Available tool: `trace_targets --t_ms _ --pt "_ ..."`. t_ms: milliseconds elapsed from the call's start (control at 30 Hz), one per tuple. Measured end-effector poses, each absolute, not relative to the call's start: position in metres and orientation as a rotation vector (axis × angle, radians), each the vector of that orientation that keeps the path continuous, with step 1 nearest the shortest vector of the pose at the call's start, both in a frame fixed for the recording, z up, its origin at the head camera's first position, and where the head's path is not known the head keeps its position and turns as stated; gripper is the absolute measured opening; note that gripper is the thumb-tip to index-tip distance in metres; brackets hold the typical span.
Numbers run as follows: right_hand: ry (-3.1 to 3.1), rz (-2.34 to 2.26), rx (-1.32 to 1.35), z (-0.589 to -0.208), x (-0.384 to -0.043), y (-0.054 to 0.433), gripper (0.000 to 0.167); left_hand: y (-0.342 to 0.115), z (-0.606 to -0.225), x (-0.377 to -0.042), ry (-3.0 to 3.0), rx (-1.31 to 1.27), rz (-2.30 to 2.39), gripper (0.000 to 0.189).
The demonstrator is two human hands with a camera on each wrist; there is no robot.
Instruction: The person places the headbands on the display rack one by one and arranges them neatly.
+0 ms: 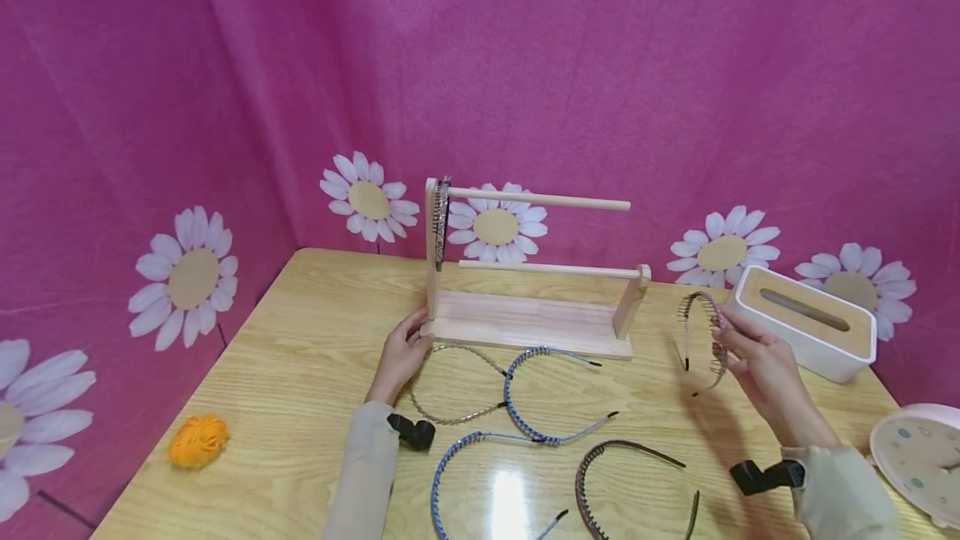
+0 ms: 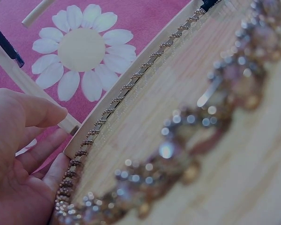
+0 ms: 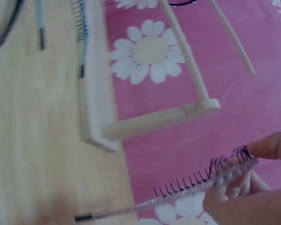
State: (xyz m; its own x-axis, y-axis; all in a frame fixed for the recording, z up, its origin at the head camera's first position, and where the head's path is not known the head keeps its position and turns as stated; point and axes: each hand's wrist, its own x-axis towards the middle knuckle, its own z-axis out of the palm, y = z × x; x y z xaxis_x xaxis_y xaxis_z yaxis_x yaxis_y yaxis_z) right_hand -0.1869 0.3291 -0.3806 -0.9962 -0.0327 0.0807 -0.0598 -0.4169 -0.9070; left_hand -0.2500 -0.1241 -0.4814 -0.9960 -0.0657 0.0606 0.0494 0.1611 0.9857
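My left hand [image 1: 403, 354] grips the left end of the wooden rack [image 1: 525, 319], its fingers around the base corner beside the upright post. Right by it, a gold beaded headband [image 1: 452, 422] lies on the table and looms close in the left wrist view. My right hand [image 1: 765, 365] pinches a toothed, pinkish headband [image 1: 701, 298] between thumb and fingers, in the air right of the rack, its tips hanging down. Another sparkly headband [image 1: 441, 223] hangs on the rack's upper rod [image 1: 540, 199], against the left post.
Two blue headbands [image 1: 512, 411] and a dark brown headband [image 1: 583, 486] lie on the table [image 1: 300, 373] in front of the rack. At the right stand a white tissue box [image 1: 795, 348] and a round clock [image 1: 918, 461]. Orange yarn [image 1: 198, 440] lies at the left.
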Motion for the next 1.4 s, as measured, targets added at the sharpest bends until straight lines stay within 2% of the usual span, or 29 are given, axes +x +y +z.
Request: trace_targets --t_ms 133,400,767,967,1067,1233,1333,1400 --pt "-1.637 2.655 0.114 -0.365 -0.197 0.326 0.035 -0.122 -0.477 -0.246 -2.322 0.005 -1.975 0.050" --pt "-1.476 2.694 0.170 -0.333 -0.222 0.316 0.036 -0.120 -0.445 -0.227 -2.348 -0.018 -1.962 0.048" --pt "-1.469 2.660 0.123 -0.292 -0.263 0.294 0.034 -0.125 -0.480 -0.250 -2.346 -0.001 -1.944 0.049" --pt "-1.433 2.660 0.143 -0.280 -0.277 0.271 0.034 -0.125 -0.481 -0.250 -2.343 -0.005 -1.943 0.049" --pt "-1.447 2.649 0.163 -0.276 -0.282 0.258 0.043 -0.125 -0.482 -0.250 -2.342 -0.010 -1.943 0.049" --pt "-1.569 2.603 0.143 -0.270 -0.286 0.234 0.072 -0.124 -0.484 -0.251 -2.317 -0.007 -1.968 0.050" --pt "-1.631 2.583 0.134 -0.269 -0.288 0.218 0.075 -0.124 -0.484 -0.251 -2.321 -0.003 -1.962 0.050" --pt "-1.667 2.557 0.142 -0.270 -0.290 0.207 0.071 -0.124 -0.483 -0.251 -2.330 -0.008 -1.943 0.049"
